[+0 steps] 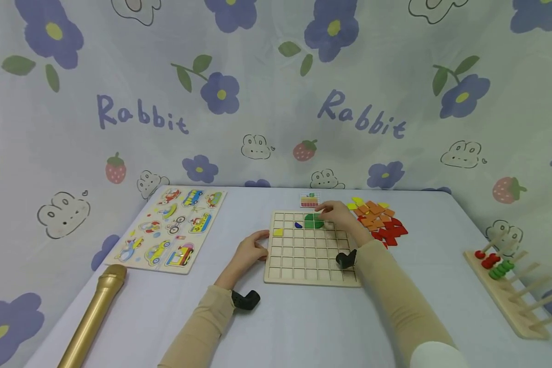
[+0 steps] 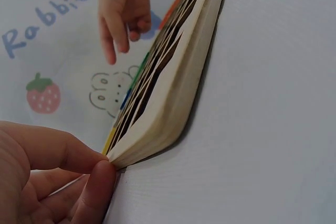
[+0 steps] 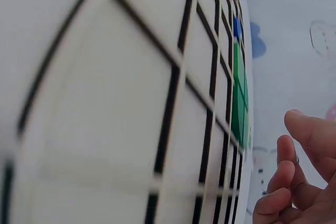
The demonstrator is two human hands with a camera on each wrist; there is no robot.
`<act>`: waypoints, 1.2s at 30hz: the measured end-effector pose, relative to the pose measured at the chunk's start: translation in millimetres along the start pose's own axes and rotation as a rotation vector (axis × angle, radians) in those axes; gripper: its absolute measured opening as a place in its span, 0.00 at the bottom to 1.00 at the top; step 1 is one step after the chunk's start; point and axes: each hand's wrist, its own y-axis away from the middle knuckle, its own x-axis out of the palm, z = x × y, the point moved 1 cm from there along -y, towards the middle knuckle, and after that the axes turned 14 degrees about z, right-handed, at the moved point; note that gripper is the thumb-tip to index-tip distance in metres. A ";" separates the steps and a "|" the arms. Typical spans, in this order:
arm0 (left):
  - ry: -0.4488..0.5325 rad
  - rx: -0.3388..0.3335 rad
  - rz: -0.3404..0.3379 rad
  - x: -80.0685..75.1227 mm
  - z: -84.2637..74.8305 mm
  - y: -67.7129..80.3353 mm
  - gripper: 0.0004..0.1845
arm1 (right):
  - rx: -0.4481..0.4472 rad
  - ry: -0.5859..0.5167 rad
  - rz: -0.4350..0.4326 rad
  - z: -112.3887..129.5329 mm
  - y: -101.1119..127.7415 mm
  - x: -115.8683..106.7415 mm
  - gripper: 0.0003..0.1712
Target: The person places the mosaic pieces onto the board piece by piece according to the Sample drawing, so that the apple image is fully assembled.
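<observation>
A wooden grid board (image 1: 308, 255) with raised square cells lies on the white table. My left hand (image 1: 250, 249) is at its left side, with thumb and forefinger pinching the edge in the left wrist view. Over the far right part of the board hovers my right hand (image 1: 338, 213), fingers loosely bent with nothing seen between them. Just left of its fingertips, green pieces (image 1: 312, 222) sit in the cells and make a rounded shape. A small blue piece (image 1: 298, 225) and a yellow square (image 1: 278, 232) also lie on the board.
Behind the board is a pattern card (image 1: 309, 200). Loose orange tiles (image 1: 372, 212), red tiles (image 1: 388, 234) and yellow tiles (image 1: 357, 201) lie to its right. A vehicle puzzle (image 1: 170, 225) and gold microphone (image 1: 94, 312) stand left; a pegged bead rack (image 1: 506, 294) stands far right.
</observation>
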 end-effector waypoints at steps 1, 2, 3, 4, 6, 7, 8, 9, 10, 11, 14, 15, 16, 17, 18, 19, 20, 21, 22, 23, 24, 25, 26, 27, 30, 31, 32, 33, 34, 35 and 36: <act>-0.001 0.001 -0.001 -0.2 0.3 -0.4 0.34 | 0.006 -0.004 -0.010 -3.0 1.6 -4.2 0.16; -0.001 0.000 -0.002 -0.4 0.7 -0.7 0.34 | 0.009 -0.009 -0.017 -6.3 3.1 -8.1 0.16; -0.002 0.000 -0.002 -0.5 1.1 -1.0 0.34 | 0.017 -0.020 -0.028 -9.9 4.4 -12.2 0.16; -0.002 -0.003 -0.002 -0.4 1.4 -1.1 0.34 | 0.029 -0.026 -0.037 -13.7 5.8 -16.2 0.17; -0.005 -0.004 0.001 0.1 2.0 -1.2 0.34 | 0.057 -0.058 -0.058 -21.6 8.4 -23.6 0.18; -0.008 -0.007 0.000 -0.1 1.8 -1.3 0.34 | 0.067 -0.079 -0.065 -24.8 9.6 -27.3 0.18; -0.011 -0.010 0.001 -0.3 1.7 -1.3 0.34 | 0.078 -0.103 -0.073 -27.9 10.6 -30.9 0.19; -0.015 -0.012 -0.001 -0.5 1.4 -1.3 0.34 | 0.088 -0.117 -0.087 -30.8 11.4 -34.5 0.19; -0.017 -0.014 -0.003 -0.6 0.9 -1.3 0.34 | 0.095 -0.127 -0.094 -33.4 12.5 -37.8 0.20; -0.018 -0.015 -0.005 -0.8 0.8 -1.4 0.34 | 0.104 -0.142 -0.102 -36.2 13.2 -40.9 0.20; -0.019 -0.014 -0.012 -0.8 1.3 -1.5 0.34 | 0.136 -0.175 -0.111 -43.4 14.6 -49.6 0.21; -0.016 -0.011 -0.011 -0.7 1.8 -1.3 0.34 | 0.146 -0.165 -0.115 -45.6 14.9 -52.0 0.21; -0.010 -0.008 -0.008 -0.4 2.4 -1.3 0.34 | 0.155 -0.163 -0.116 -47.6 15.1 -54.3 0.21; -0.007 -0.006 -0.006 -0.2 3.0 -1.2 0.34 | 0.166 -0.160 -0.120 -49.4 15.1 -56.1 0.21; -0.005 -0.003 -0.004 0.2 3.6 -1.1 0.34 | 0.175 -0.156 -0.121 -51.2 15.0 -57.5 0.21; -0.002 -0.001 -0.002 0.5 3.7 -0.8 0.34 | 0.181 -0.147 -0.123 -52.5 15.0 -58.5 0.21; 0.001 0.001 0.001 0.9 3.8 -0.5 0.34 | 0.187 -0.135 -0.122 -54.2 14.6 -59.3 0.21; 0.005 0.001 0.000 1.1 3.5 -0.3 0.34 | 0.191 -0.134 -0.125 -55.8 13.8 -59.8 0.21; 0.006 -0.001 0.000 1.8 3.7 0.4 0.35 | 0.195 -0.133 -0.120 -57.9 13.6 -59.3 0.22; 0.002 -0.002 0.000 2.3 3.7 1.1 0.35 | 0.205 -0.137 -0.118 -60.0 13.1 -58.6 0.22; 0.003 -0.001 0.000 2.8 3.7 1.6 0.34 | 0.211 -0.134 -0.116 -62.0 12.6 -58.1 0.22; 0.004 -0.002 0.000 3.2 3.3 2.1 0.34 | 0.211 -0.130 -0.117 -63.7 12.0 -57.7 0.23; 0.004 -0.002 0.000 3.5 3.1 2.5 0.34 | 0.214 -0.118 -0.115 -65.3 11.3 -57.5 0.24; 0.004 -0.002 -0.001 3.6 2.9 2.7 0.34 | 0.213 -0.108 -0.118 -66.4 10.5 -57.3 0.25; 0.002 -0.004 -0.005 3.6 1.8 3.0 0.34 | 0.215 -0.028 -0.125 -67.8 8.3 -57.6 0.27; 0.001 -0.004 -0.007 3.5 1.3 3.0 0.34 | 0.217 0.015 -0.124 -67.6 7.7 -58.0 0.27; -0.003 -0.006 -0.010 3.2 1.0 2.8 0.33 | 0.218 0.060 -0.120 -67.3 7.3 -58.3 0.27; -0.005 -0.008 -0.012 2.9 0.4 2.6 0.33 | 0.220 0.099 -0.118 -66.7 7.0 -58.5 0.27; -0.008 -0.009 -0.014 2.6 -0.3 2.4 0.33 | 0.221 0.138 -0.113 -66.1 6.7 -58.7 0.27; -0.011 -0.010 -0.015 2.3 -1.0 2.2 0.33 | 0.219 0.170 -0.111 -65.4 6.7 -58.9 0.27; -0.014 -0.010 -0.015 1.9 -1.5 1.9 0.33 | 0.215 0.187 -0.110 -64.5 7.0 -58.9 0.27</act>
